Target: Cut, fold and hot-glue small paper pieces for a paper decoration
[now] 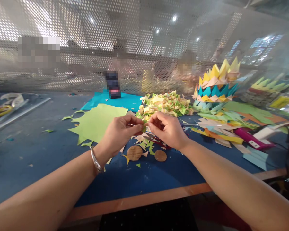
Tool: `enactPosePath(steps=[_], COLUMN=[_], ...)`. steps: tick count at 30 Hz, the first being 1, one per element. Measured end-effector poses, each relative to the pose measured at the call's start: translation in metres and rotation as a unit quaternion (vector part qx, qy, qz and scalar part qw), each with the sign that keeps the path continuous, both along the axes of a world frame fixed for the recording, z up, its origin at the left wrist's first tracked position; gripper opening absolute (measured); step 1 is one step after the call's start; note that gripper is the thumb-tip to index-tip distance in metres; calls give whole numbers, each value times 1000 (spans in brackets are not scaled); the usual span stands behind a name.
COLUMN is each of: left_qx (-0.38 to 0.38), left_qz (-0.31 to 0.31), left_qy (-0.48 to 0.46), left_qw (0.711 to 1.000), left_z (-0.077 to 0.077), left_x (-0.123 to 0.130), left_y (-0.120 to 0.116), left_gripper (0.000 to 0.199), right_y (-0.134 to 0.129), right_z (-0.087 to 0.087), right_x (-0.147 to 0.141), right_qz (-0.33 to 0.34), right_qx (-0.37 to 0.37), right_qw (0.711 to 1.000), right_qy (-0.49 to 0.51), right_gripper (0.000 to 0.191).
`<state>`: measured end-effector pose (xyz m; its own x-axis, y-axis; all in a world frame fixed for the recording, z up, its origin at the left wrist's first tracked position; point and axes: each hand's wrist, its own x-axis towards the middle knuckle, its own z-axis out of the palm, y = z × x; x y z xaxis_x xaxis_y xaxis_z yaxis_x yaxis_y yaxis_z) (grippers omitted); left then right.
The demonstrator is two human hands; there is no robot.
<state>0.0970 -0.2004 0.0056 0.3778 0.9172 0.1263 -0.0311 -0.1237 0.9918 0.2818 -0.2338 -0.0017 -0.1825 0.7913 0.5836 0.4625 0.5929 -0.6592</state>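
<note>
My left hand [119, 130], with a silver bracelet at its wrist, pinches a small green paper piece [144, 125] between thumb and fingertips. Facing it, my right hand [167, 130] is closed, its fingertips meeting at the other side of the same piece. Both hands are above the blue tabletop. Beside my left hand lies a light green paper sheet [98, 122] with a jagged, cut-out edge. Below the hands are a larger round wooden-looking disc [134, 153] and a smaller round disc [160, 155], among green, pink and yellow paper scraps [149, 147].
Behind my hands rises a heap of small paper pieces [167, 104]. Blue sheets [130, 102] lie further back. At the right stand stacked zigzag paper strips [218, 88], near loose strips and a purple power strip [251, 139]. A perforated metal screen [86, 64] borders the table's far side.
</note>
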Motion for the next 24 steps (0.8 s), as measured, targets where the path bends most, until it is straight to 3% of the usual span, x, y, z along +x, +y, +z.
enactPosePath(steps=[7, 15, 24], left_qx=[-60, -41, -30], left_qz=[-10, 9, 17], left_qy=[-90, -152, -156], left_qw=[994, 987, 987], left_z=[-4, -6, -4], left_x=[4, 6, 8], left_y=[-3, -2, -2], left_gripper=[18, 26, 27], right_y=[-1, -5, -1], right_z=[1, 2, -1], right_x=[-1, -3, -3], right_qz=[-10, 8, 3], right_qx=[18, -31, -53], right_qw=[999, 999, 997], right_qy=[-28, -1, 47], right_gripper=[8, 9, 14])
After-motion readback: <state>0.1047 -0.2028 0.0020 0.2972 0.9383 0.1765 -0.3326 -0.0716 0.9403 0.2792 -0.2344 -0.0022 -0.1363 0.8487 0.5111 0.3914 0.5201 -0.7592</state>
